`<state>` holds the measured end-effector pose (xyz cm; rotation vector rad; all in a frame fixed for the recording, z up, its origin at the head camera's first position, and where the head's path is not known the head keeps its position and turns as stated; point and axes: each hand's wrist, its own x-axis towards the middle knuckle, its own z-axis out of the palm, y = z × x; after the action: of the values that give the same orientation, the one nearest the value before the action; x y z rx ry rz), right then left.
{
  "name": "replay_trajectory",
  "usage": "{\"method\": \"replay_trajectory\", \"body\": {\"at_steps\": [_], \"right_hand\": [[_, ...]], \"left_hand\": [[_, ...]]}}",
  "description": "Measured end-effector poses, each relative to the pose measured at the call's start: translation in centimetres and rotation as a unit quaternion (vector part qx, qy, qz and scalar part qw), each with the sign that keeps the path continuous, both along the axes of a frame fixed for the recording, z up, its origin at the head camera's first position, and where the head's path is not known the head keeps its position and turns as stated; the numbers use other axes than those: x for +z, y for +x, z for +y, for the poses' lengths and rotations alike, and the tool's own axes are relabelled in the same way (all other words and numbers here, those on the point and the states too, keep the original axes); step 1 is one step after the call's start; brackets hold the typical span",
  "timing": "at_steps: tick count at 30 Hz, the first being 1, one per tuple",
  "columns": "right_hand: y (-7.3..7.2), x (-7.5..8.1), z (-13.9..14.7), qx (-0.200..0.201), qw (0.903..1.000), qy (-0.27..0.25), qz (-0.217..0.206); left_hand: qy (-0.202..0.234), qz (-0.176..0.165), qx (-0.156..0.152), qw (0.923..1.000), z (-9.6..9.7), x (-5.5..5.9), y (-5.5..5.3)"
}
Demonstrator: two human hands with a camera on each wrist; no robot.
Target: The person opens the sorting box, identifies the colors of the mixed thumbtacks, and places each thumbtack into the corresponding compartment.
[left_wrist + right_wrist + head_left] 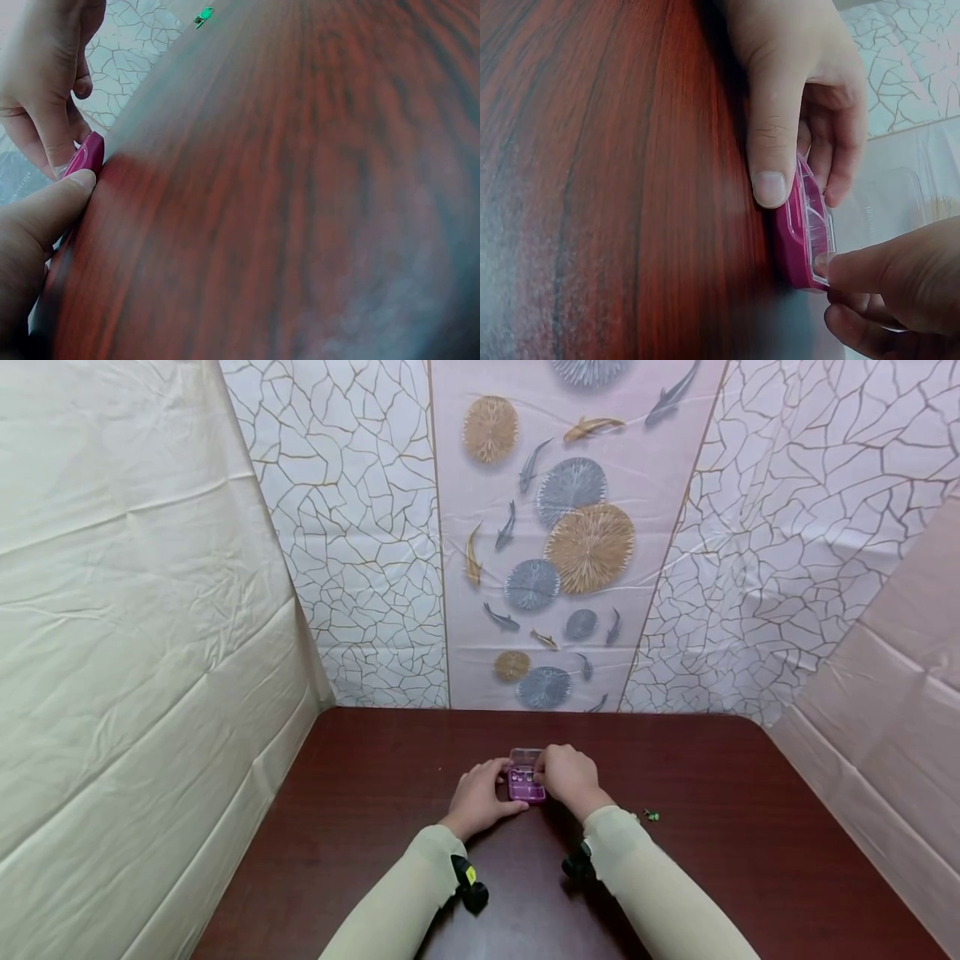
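Observation:
A small magenta pill case [527, 785] lies on the table with its clear lid [527, 757] raised at the back. Small pale pieces show in its divided compartments. My left hand [477, 797] holds the case from the left, its thumb [771, 187] along the near edge and the other fingers round the far side. Over the case's right side, my right hand [570, 777] is bent with curled fingers. Its fingertips [844, 271] reach in at the compartment rim, and I cannot tell whether they pinch anything.
A small green piece [651, 815] lies on the dark red-brown table [720, 877], right of the right forearm. Patterned cloth [375, 527] hangs behind the table's far edge, with plain pale cloth [135, 610] at the left side. Each wrist wears a black camera [472, 889].

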<state>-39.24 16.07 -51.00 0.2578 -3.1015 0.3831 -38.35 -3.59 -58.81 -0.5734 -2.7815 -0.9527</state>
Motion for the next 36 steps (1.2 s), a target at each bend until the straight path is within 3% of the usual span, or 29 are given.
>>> {"method": "replay_trajectory", "body": {"at_steps": [10,16,26,30,36], "right_hand": [[1.1,-0.6,2.2,0.022,0.998,-0.051,0.032],[2.3,1.6,5.8,0.015,0.9938,-0.093,0.06],[4.4,4.1,13.7,0.031,0.9957,-0.072,0.049],[5.0,3.8,15.9,0.035,0.9974,-0.055,0.031],[6.0,2.2,17.8,0.045,0.9983,-0.038,0.0]], "left_hand": [[-0.002,0.001,-0.006,1.0,0.2,-0.3,0.2],[-0.004,0.003,0.003,1.0,0.1,-0.4,-0.1],[0.007,-0.009,0.005,0.9999,-0.3,0.1,0.3],[0.007,-0.016,0.006,0.9998,-0.2,0.4,0.4],[0.015,-0.015,-0.002,0.9998,0.1,0.0,0.2]]}}
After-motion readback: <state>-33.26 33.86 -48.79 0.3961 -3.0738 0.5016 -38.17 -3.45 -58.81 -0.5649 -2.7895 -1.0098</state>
